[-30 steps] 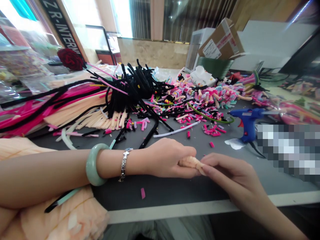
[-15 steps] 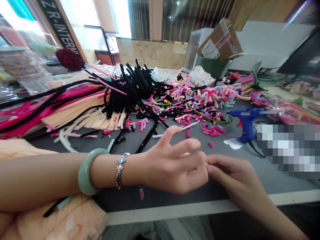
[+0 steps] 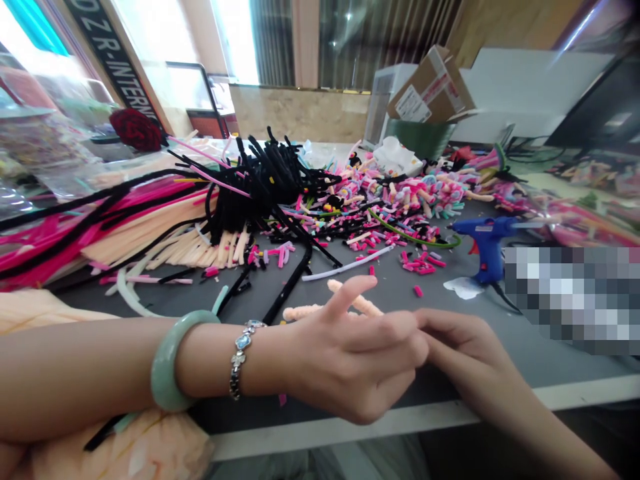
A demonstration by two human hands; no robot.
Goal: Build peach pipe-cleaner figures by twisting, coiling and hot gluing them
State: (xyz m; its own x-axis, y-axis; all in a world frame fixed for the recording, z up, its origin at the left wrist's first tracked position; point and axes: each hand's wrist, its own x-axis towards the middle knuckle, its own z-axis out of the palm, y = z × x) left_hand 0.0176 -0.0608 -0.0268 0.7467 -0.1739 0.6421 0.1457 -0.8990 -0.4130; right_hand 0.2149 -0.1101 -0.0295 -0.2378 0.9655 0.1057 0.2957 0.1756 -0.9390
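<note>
My left hand (image 3: 355, 353) reaches in from the left, wearing a green bangle (image 3: 173, 360) and a silver bracelet (image 3: 240, 357). Its fingers are curled round a peach fuzzy piece (image 3: 300, 312), whose two stem-like parts show behind the hand; the rest is hidden. The index finger is raised. Touching the left fingertips, my right hand (image 3: 460, 337) has thumb and fingers pinched together, and what lies between them is hidden. A pale lilac stem (image 3: 347, 263) lies on the grey table (image 3: 500, 360) just beyond my left hand.
Black stems (image 3: 275, 167) are bundled behind my hands, with peach stems (image 3: 150, 227) at left. Many small pink pieces (image 3: 423, 261) lie scattered. A blue glue gun (image 3: 487, 243) stands at right, its cable running toward a blurred patch. A cardboard box (image 3: 433, 87) sits farther back.
The peach fuzzy piece has come into view behind my left hand. Both hands stay together, and my left hand sits slightly lower. The lilac stem now shows at full length.
</note>
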